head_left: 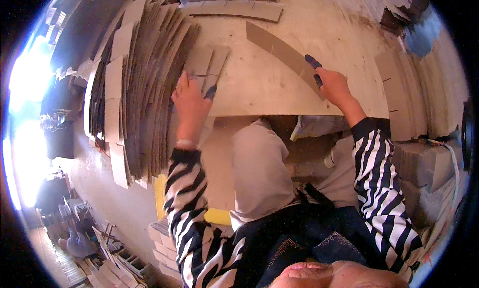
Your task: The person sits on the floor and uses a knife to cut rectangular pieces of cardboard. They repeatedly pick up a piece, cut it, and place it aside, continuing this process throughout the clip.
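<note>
My right hand (334, 84), with dark covers on thumb and index finger, grips a long brown cardboard strip (277, 47) near its closer end. The strip slants across the wooden tabletop (259, 91) toward the far left. Farther left, my left hand (192, 97) is slightly blurred, its thumb in a dark cover. It closes around a slotted cardboard strip (202, 63), thumb at one edge and curled fingers at the other; the fingertips are partly hidden. Another narrow strip (219, 61) lies right alongside it.
A tall stack of cardboard strips (149, 83) stands close by my left forearm. More flat cardboard (234, 9) lies at the table's far edge. Cardboard stacks (401, 93) line the right side. My knees (259, 163) are below the table's near edge.
</note>
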Available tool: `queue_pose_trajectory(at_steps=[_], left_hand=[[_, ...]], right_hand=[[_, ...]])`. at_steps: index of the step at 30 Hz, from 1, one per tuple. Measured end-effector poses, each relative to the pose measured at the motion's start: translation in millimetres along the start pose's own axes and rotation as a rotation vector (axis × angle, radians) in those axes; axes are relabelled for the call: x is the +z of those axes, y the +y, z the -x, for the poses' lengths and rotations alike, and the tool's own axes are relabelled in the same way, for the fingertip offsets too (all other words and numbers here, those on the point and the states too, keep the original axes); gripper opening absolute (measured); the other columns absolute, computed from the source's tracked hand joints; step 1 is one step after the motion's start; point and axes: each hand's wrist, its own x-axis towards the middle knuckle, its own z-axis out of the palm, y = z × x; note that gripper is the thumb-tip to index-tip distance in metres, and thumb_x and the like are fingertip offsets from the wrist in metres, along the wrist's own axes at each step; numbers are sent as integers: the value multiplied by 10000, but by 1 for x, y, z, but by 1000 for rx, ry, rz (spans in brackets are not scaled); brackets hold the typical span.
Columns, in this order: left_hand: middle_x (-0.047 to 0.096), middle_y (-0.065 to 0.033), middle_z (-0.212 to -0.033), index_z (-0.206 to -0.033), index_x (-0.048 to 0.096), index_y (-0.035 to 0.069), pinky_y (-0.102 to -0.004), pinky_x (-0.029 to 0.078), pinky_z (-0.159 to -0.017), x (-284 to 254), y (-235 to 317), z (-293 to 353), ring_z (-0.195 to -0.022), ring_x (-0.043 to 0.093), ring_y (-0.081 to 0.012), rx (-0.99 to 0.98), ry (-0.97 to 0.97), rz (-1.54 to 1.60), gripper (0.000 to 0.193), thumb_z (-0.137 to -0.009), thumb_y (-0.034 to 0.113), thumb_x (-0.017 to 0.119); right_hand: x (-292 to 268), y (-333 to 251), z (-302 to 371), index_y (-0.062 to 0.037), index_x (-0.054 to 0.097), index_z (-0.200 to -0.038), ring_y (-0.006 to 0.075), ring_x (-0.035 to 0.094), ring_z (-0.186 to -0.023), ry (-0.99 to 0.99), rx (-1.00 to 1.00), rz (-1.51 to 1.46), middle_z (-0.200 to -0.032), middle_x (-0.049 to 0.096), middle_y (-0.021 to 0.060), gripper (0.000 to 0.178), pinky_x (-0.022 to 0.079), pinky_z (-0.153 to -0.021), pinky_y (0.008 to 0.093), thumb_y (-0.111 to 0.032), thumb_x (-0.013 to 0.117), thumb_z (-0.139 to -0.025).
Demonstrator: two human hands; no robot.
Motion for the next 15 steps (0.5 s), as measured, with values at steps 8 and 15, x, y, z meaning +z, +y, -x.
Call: queue_pose_trajectory(at_steps=[8,15], left_hand=[[570,-136,-1148,-1040,612,46,-530,420,-926,67,1,-1,-1132,524,-323,-396,-261,-281,388,-769,313,689],[622,-127,-1014,-955,634,52,-422,527,-761,57,28,0,-953,597,-316,51,-107,-301,199,-759,77,613]], right_hand=[[-6,-14,5,-95,584,-1009,357,641,-803,-146,-22,52,-819,658,153,248,490,-651,473,-58,569,-764],[1,-14,4,-109,624,-957,331,640,-790,155,-160,-83,-846,646,126,197,497,-615,454,-54,546,-784]])
